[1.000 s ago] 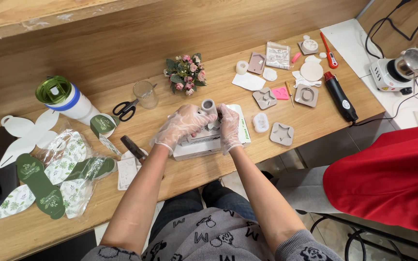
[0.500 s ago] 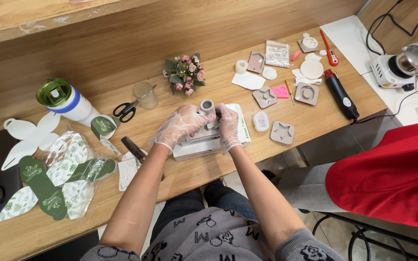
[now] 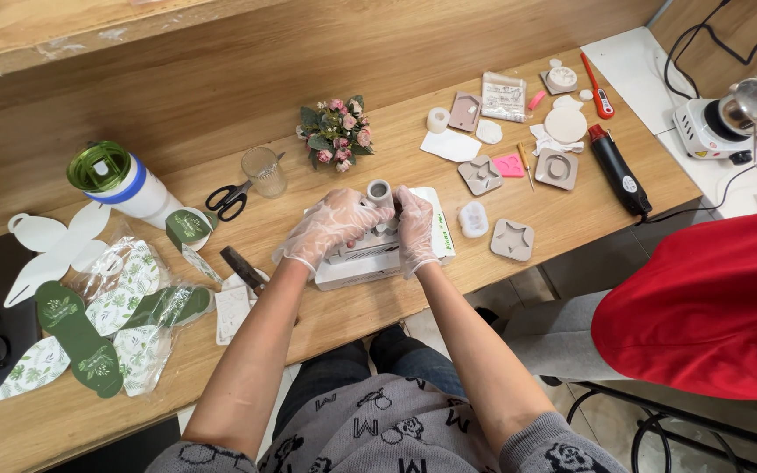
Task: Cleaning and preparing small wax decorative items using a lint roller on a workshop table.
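Observation:
Both my hands wear thin clear gloves and meet over a small grey cylindrical mould [image 3: 380, 191] at the middle of the wooden table [image 3: 571, 219]. My left hand [image 3: 330, 226] wraps the mould from the left. My right hand [image 3: 413, 226] presses against it from the right. The mould stands above a flat white box [image 3: 438, 238] that lies under both hands. What the fingers do at the mould's base is hidden.
Scissors [image 3: 225, 200], a clear glass [image 3: 265, 171] and a small pink flower bouquet [image 3: 336, 131] lie behind my hands. Several grey moulds [image 3: 512, 238] and a black heat tool [image 3: 617, 168] sit to the right. Green and white paper cut-outs [image 3: 89, 307] lie left. A person in red [image 3: 703, 307] sits at right.

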